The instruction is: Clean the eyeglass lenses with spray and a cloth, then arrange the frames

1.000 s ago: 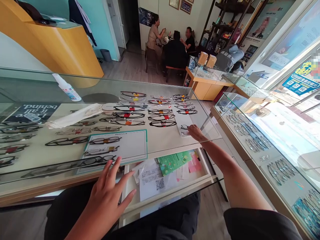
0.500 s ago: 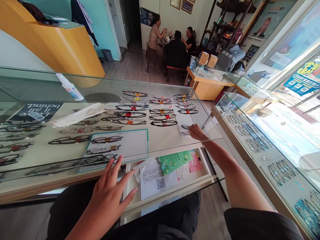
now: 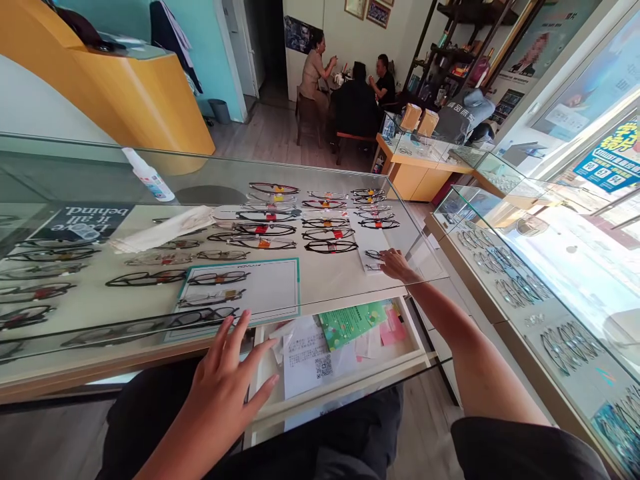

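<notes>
My right hand [image 3: 397, 265] reaches into the glass display case [image 3: 330, 272]. Its fingers are bent together at the end of a small pair of eyeglasses [image 3: 373, 254], which lies at the front of a white strip [image 3: 369, 235]. The fingertips are partly hidden, but they appear to pinch the frame. My left hand [image 3: 225, 373] is held with fingers spread and nothing in it, near the case's front edge and left of an open drawer [image 3: 415, 337]. Several rows of eyeglasses [image 3: 331, 247] with coloured tags fill the case. A teal-edged board [image 3: 275, 287] carries more pairs.
Papers and a green leaflet [image 3: 353, 323] lie in the drawer. A white bottle [image 3: 150, 177] stands by the case, and a white cloth [image 3: 165, 229] lies left of the middle. Another display case [image 3: 505, 293] runs along the right. Several people sit at a table behind.
The view has shifted a little, so everything sits slightly further right. My right hand stays by the same eyeglasses, its fingers a little differently bent. My left hand keeps its spread pose.
</notes>
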`<state>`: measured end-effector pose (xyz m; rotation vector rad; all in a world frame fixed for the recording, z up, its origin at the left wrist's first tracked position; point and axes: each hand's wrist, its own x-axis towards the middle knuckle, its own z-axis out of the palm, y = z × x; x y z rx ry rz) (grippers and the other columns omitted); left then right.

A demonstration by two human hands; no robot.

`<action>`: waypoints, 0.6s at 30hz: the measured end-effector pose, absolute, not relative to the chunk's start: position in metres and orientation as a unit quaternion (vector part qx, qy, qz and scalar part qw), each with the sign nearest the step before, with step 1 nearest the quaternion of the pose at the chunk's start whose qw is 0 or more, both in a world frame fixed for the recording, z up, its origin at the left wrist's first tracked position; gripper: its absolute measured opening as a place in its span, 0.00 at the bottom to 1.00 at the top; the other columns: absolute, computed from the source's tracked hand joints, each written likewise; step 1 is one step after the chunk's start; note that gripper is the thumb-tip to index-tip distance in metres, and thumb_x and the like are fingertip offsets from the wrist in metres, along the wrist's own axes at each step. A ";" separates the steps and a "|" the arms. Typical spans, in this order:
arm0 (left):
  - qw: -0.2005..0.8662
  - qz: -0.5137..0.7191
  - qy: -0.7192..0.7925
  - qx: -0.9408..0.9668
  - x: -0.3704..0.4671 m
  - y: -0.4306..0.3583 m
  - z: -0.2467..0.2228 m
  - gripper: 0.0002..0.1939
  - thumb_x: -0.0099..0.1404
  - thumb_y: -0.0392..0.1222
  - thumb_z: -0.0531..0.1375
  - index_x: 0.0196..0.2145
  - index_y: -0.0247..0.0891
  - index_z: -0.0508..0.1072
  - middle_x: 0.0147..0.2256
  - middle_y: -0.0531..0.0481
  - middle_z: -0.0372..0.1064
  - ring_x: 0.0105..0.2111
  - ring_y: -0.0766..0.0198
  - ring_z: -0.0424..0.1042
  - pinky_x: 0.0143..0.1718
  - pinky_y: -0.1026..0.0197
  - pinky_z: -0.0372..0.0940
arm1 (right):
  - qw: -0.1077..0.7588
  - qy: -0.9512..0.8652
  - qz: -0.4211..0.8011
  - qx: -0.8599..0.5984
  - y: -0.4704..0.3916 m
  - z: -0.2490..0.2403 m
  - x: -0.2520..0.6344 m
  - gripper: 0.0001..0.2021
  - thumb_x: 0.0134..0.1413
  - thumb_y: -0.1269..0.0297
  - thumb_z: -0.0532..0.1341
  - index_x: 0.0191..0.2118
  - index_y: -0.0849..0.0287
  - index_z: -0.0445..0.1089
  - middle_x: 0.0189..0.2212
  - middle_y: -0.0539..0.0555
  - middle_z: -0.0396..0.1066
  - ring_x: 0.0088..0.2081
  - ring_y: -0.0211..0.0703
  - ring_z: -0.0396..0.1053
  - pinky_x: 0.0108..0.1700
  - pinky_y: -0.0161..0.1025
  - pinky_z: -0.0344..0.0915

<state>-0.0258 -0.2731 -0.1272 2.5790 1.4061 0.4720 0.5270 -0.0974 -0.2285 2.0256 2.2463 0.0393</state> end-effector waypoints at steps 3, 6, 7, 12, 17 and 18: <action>0.084 0.155 0.468 0.866 -0.025 -0.273 -0.126 0.21 0.77 0.51 0.60 0.63 0.49 0.80 0.84 0.45 0.29 0.81 0.23 0.43 0.69 0.24 0.66 | 0.059 0.743 0.016 0.666 -0.097 -0.230 0.527 0.16 0.74 0.60 0.61 0.59 0.54 0.81 0.64 0.63 0.77 0.66 0.61 0.69 0.69 0.57 0.61; 0.073 0.149 0.465 0.869 -0.025 -0.273 -0.126 0.21 0.77 0.51 0.60 0.63 0.48 0.80 0.84 0.43 0.29 0.81 0.23 0.43 0.69 0.23 0.66 | 0.059 0.748 0.019 0.661 -0.097 -0.229 0.526 0.16 0.75 0.56 0.65 0.60 0.57 0.77 0.64 0.61 0.75 0.65 0.57 0.72 0.69 0.61 0.67; 0.070 0.148 0.465 0.870 -0.025 -0.273 -0.126 0.21 0.77 0.50 0.60 0.63 0.47 0.80 0.84 0.42 0.29 0.81 0.23 0.42 0.69 0.23 0.66 | 0.059 0.750 0.019 0.659 -0.097 -0.229 0.526 0.17 0.74 0.54 0.66 0.61 0.57 0.76 0.64 0.61 0.75 0.64 0.57 0.73 0.68 0.61 0.69; 0.066 0.149 0.468 0.869 -0.026 -0.273 -0.128 0.20 0.76 0.49 0.61 0.63 0.48 0.80 0.84 0.41 0.31 0.81 0.25 0.42 0.69 0.24 0.66 | 0.051 0.762 0.019 0.645 -0.099 -0.229 0.525 0.20 0.74 0.55 0.67 0.64 0.57 0.75 0.66 0.61 0.73 0.64 0.57 0.74 0.67 0.62 0.73; 0.072 0.150 0.469 0.868 -0.026 -0.273 -0.127 0.20 0.77 0.49 0.61 0.62 0.48 0.80 0.84 0.41 0.31 0.81 0.25 0.43 0.69 0.24 0.66 | 0.043 0.769 0.005 0.638 -0.099 -0.232 0.526 0.19 0.75 0.61 0.64 0.66 0.57 0.75 0.69 0.62 0.73 0.70 0.59 0.68 0.73 0.63 0.64; 0.075 0.150 0.470 0.866 -0.026 -0.273 -0.127 0.20 0.77 0.50 0.61 0.62 0.49 0.80 0.84 0.42 0.31 0.81 0.26 0.43 0.69 0.25 0.66 | 0.042 0.769 0.003 0.638 -0.099 -0.232 0.526 0.19 0.75 0.64 0.62 0.66 0.57 0.76 0.69 0.62 0.74 0.71 0.58 0.67 0.73 0.61 0.62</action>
